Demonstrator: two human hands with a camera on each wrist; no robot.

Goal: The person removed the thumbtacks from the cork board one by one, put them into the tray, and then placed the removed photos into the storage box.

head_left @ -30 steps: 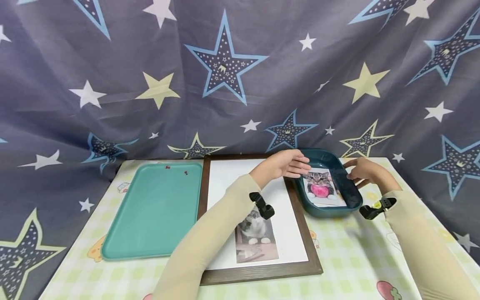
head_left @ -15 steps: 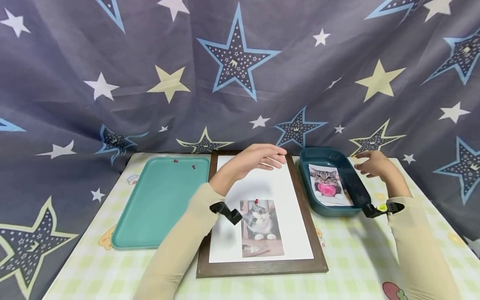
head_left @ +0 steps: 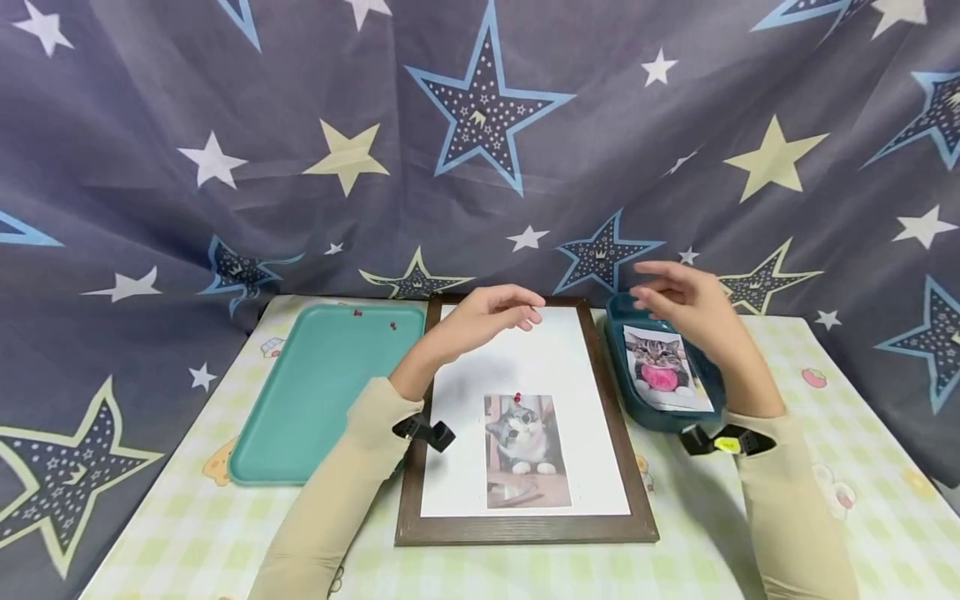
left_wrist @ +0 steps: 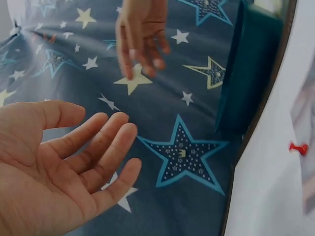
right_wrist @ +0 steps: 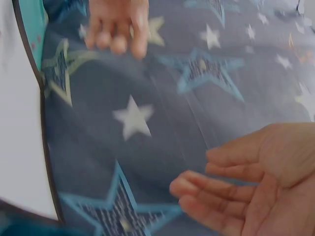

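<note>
Cloth (head_left: 517, 225): dark grey-blue, patterned with stars, hung behind the table.
Table (head_left: 570, 575): covered in pale green check with cartoon figures.
Board (head_left: 540, 358): white, in a brown frame, flat at the table's middle.
Tray (head_left: 322, 400): green, shallow, left of the board.
Sleeves (head_left: 322, 500): two, beige, one on each forearm.
Bin (head_left: 660, 420): dark teal, deep-walled, just beside the board on its right.
Left hand (head_left: 480, 325): raised over the far part of the board; fingers relaxed, thumb and fingertips apart, palm bare in the left wrist view.
Right hand (head_left: 682, 300): raised by the far end of the bin, partly in front of it; fingers loosely bent, thumb apart from the fingertips.
Board photo (head_left: 527, 458): a grey and white cat; on the lower half of the board.
Bin photo (head_left: 663, 375): a tabby with a pink object; inside the bin.
Cameras (head_left: 727, 440): black, one on each wrist.
Pins: all red; one (head_left: 517, 398) at the top edge of the board photo, two (head_left: 393, 326) at the far end of the tray.
</note>
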